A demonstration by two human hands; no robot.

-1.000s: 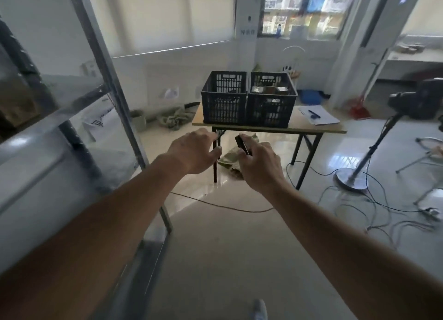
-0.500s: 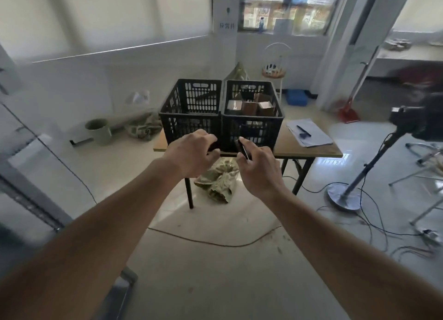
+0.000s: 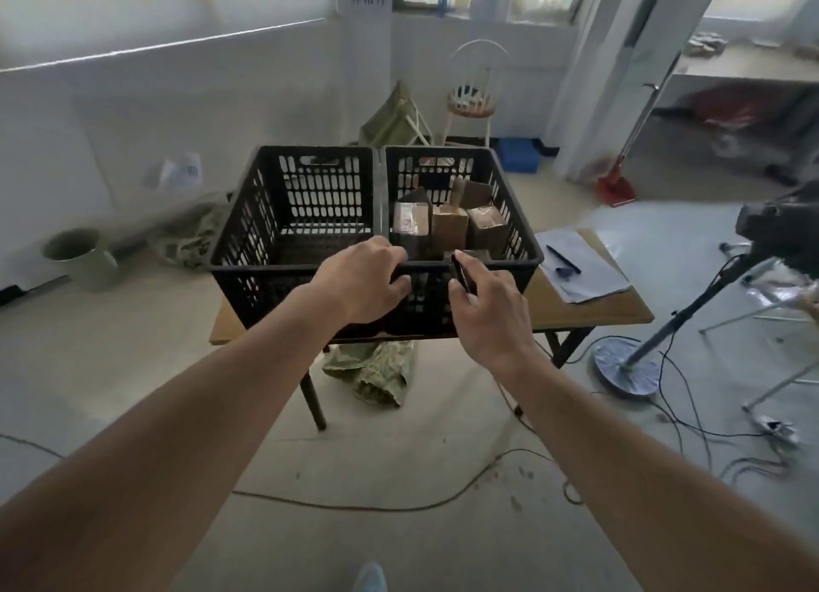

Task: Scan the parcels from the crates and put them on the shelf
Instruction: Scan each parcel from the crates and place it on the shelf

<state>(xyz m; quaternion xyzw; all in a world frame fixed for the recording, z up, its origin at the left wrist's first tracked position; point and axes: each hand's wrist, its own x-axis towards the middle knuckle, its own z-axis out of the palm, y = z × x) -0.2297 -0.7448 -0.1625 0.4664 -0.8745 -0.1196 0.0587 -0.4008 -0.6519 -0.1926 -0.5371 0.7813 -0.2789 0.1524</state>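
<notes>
Two black plastic crates stand side by side on a small wooden table (image 3: 589,312). The left crate (image 3: 248,237) shows no parcel inside. The right crate (image 3: 518,219) holds several brown cardboard parcels (image 3: 450,226). My left hand (image 3: 368,285) is stretched out in front of the crates' near wall, fingers loosely curled, holding nothing. My right hand (image 3: 492,316) grips a small black scanner (image 3: 461,274) beside it, just below the right crate's near rim. The shelf is out of view.
Papers and a pen (image 3: 580,268) lie on the table's right end. A green sack (image 3: 376,370) lies under the table. A tripod stand (image 3: 629,365) with loose cables is on the floor at right. A green bucket (image 3: 79,254) stands left, and a stool (image 3: 472,104) stands behind.
I have turned away from the metal shelf at left and come closer to the table. The crates now loom larger, and both hands have kept their pose in front of me.
</notes>
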